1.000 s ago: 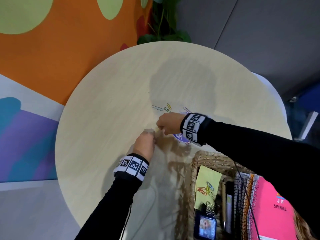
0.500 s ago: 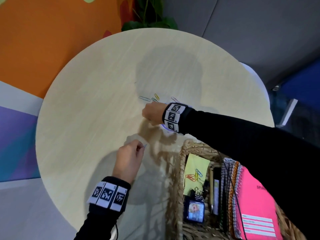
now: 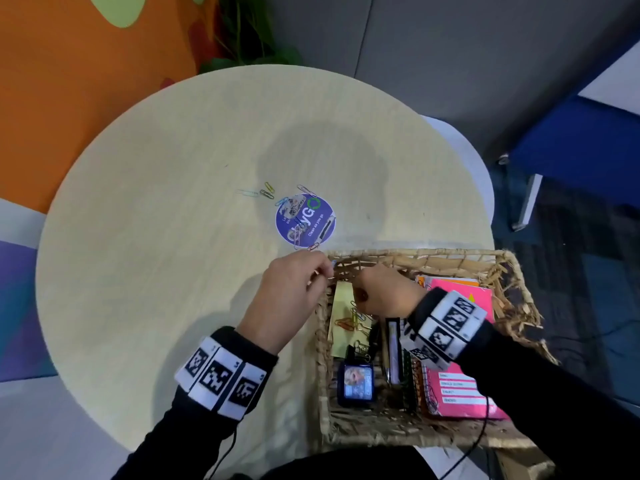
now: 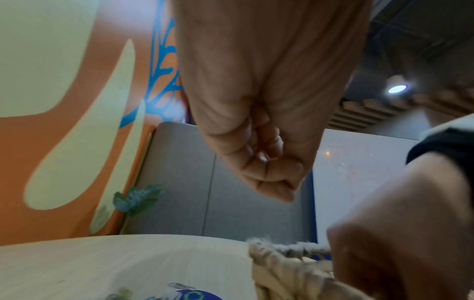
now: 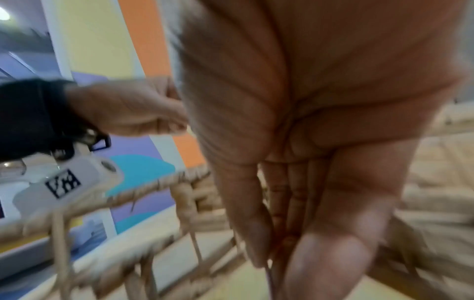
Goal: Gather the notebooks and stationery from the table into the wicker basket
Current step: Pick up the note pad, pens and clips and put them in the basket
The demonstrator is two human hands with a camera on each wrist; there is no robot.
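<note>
Both hands meet over the wicker basket point(image 3: 408, 252) at the bench point(image 3: 138, 237) edge, the left hand point(image 3: 287, 296) pinching a paper clip point(image 3: 333, 264), the right hand point(image 3: 384, 289) clenched on something unseen, apparently to drop them in, while loose paper clips point(image 3: 266, 194) await collection

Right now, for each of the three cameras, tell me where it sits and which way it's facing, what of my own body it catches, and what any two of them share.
Head: worn on the head, looking down at the round table and wicker basket; shows both forearms, left hand, right hand.
Left wrist: under the left wrist, looking along the palm toward the wall; curled fingers, the right hand lower right.
Right wrist: under the right wrist, looking along the fingers into the basket; blurred, the left hand left.
Shared: all three show the basket rim and both hands.
</note>
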